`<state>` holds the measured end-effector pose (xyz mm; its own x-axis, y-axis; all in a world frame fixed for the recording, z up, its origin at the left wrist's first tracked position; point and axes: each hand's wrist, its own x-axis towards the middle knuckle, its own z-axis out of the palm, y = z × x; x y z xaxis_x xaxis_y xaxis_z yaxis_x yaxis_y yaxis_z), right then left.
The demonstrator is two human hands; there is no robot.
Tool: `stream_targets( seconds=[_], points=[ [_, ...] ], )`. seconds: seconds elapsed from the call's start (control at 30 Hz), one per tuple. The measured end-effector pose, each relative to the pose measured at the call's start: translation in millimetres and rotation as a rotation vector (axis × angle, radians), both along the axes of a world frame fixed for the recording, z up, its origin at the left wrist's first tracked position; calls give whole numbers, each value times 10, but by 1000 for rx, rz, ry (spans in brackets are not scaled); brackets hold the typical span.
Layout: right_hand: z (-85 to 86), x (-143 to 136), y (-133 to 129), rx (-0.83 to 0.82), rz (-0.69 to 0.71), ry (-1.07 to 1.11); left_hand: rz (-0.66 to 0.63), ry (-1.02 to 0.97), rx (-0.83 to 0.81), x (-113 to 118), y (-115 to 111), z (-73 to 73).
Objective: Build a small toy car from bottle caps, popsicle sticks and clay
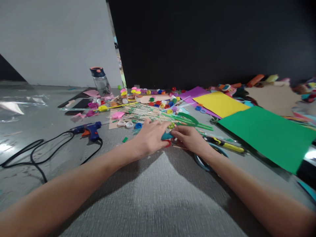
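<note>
My left hand [151,137] curls over a small teal-blue piece [167,135], its thumb on the near side. At that piece's other end, the bent fingers of my right hand [186,136] pinch it. Most of the piece is hidden by the fingers, so its kind is unclear. Just under the hands, a red ring [168,144] lies on the grey table [158,194]. Beyond my left hand sit a blue bottle cap [138,125] and a white bottle cap [129,125]. A curled green paper strip [189,119] lies behind my right hand.
A blue glue gun [92,130] with its black cord is at left. Many wooden sticks [143,112] are piled behind the hands. At right lie a green sheet [269,135], a yellow sheet [219,102] and a yellow cutter [230,146]. A water bottle [100,82] stands at the back.
</note>
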<state>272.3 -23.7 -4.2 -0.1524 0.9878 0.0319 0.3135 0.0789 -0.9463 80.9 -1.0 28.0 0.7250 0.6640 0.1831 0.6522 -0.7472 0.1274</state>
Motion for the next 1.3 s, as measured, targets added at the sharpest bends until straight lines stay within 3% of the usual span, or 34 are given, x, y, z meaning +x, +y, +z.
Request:
stream_targets(
  seconds=[0.27, 0.73, 1.07, 1.3],
  points=[
    [-65, -19, -26, 5, 36, 26, 10, 3, 8, 24, -25, 17],
    [-23, -66, -26, 8, -7, 73, -13, -32, -57, 23, -31, 26],
    [-25, -6, -31, 89, 45, -29, -15, -58, -134, 9, -6, 57],
    [1, 21, -43, 209, 64, -223, -16, -34, -65, -26, -1, 61]
  ],
)
